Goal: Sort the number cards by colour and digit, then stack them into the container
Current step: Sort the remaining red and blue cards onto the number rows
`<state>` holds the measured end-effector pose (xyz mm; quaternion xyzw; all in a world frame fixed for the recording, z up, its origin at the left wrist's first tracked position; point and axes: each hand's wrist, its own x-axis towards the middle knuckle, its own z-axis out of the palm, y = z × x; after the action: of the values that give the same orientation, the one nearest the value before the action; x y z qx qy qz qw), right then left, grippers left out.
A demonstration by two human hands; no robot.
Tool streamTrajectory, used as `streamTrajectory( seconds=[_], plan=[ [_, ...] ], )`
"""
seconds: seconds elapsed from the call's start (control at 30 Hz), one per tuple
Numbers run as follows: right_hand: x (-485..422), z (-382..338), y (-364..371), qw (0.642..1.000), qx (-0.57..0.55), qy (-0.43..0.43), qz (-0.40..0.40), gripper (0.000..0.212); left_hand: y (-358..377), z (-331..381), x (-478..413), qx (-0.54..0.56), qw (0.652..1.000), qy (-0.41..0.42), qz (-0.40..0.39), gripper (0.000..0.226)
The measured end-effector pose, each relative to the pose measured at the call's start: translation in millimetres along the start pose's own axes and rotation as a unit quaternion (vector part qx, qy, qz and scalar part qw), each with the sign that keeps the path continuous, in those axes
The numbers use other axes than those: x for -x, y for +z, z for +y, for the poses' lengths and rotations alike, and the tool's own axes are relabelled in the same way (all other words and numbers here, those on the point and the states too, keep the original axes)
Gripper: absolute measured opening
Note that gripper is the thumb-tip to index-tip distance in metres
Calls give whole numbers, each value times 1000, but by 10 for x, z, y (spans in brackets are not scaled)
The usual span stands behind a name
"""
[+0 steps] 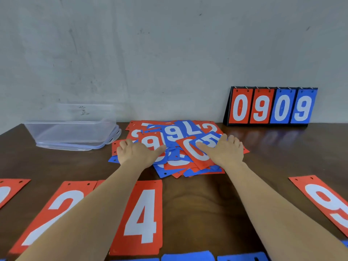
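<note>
As both lay flat with fingers spread and gripping nothing, the left hand pressed the left side of the pile of number cards and the right hand its right side, thumb on a red 0 card. Nearer the person, a red 2 card, a red 4 card and a red 9 card lay face up on the bench. The clear container stood just left of the pile, a flip scoreboard at the back right.

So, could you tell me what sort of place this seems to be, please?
Probably a plain indoor room set up for a sorting exercise: a dark wooden table against a bare, scuffed wall, with a flip scoreboard and loose number cards on it.
</note>
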<state>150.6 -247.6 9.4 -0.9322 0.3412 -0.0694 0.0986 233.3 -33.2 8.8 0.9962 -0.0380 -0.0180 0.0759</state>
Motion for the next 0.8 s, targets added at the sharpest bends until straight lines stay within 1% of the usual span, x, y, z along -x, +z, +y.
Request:
streamTrajectory(
  seconds=[0.07, 0.13, 0.2, 0.3, 0.4, 0.47, 0.57, 0.67, 0.73, 0.77, 0.8],
  plan=[
    [-85, -31, 60, 999, 20, 8, -39, 118, 76, 16, -42, 6, 1000, -11, -3, 104],
    [-135, -32, 131, 997, 42, -4, -68, 116, 105, 9, -72, 16, 1000, -16, 7, 99],
    [-168, -1, 160, 996, 42, -34, -69, 105, 88, -16, -99, 25, 1000, -14, 11, 92],
    [-148, 77, 119, 987, 84, -123, -53, 82, 46, -78, -123, 41, 999, -12, -1, 88],
    [-53, 147, 6, 973, 127, -191, -25, 69, 16, -137, -140, 48, 999, -6, -5, 84],
    [3, 173, -57, 970, 106, -217, -30, 64, 1, -159, -144, 57, 998, 0, -5, 82],
    [63, 176, -116, 965, 56, -248, -65, 50, -6, -179, -139, 67, 998, 10, 2, 77],
    [123, 167, -127, 962, 35, -255, -93, 43, 10, -216, -153, 89, 996, 23, 18, 73],
    [151, 147, -111, 973, -9, -221, -71, 45, 19, -240, -166, 122, 991, 36, 30, 74],
    [156, 131, -94, 980, -34, -189, -46, 51, 24, -247, -176, 142, 989, 41, 34, 76],
    [157, 109, -79, 987, -50, -150, -26, 63, 30, -252, -185, 160, 986, 43, 34, 78]
  ],
)
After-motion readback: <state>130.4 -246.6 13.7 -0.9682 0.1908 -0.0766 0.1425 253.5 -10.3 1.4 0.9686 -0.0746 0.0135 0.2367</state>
